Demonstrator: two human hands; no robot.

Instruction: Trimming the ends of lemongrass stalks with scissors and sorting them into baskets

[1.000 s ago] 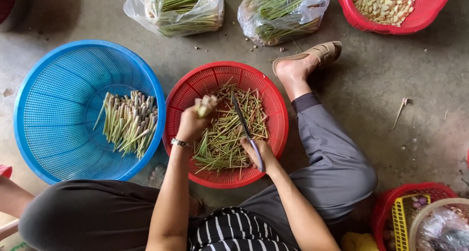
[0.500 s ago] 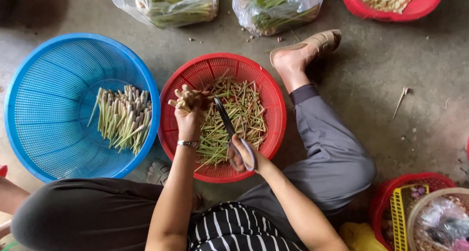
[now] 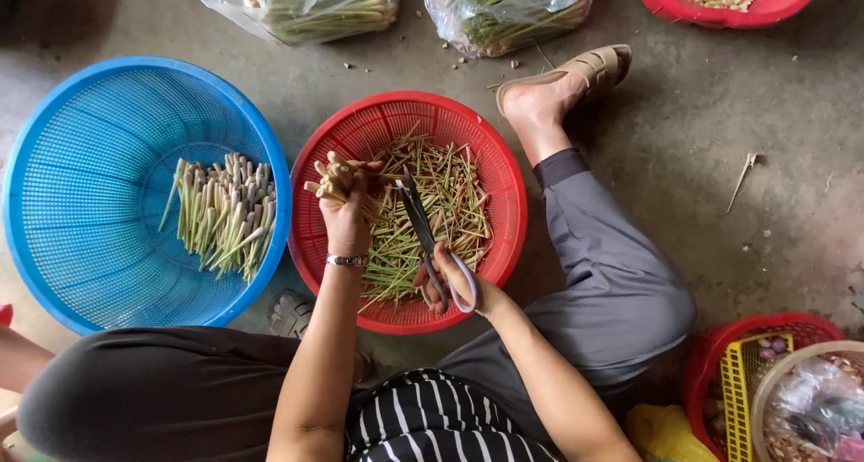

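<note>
lemongrass trimming station, seen from above

item 1: left hand, fingers curled tight around a bundle of pale cut stalks, held over the left part of the red basket; a metal bracelet sits at the wrist

item 2: right hand, fingers through the loops of a pair of scissors, closed on the handles; the dark blades point toward the far side and lie close together, their tips just beside the held bundle

item 3: red basket, round, mesh-walled, on the concrete floor in front of the seated person; holds a loose heap of thin green trimmings

item 4: blue basket, round, larger, touching the red basket on its left; holds a pile of trimmed stalks, pale at one end and green at the other, lying roughly parallel

item 5: two clear plastic bags of uncut green stalks, far side, one at far left, one to its right

item 6: second red basket, far right corner, filled with pale small pieces

item 7: sandalled foot, just beyond the far right rim of the red basket, leg in grey trousers bent to the right

item 8: near right corner, a red basket with a yellow crate and a bagged bowl inside; contents too small to tell
</note>
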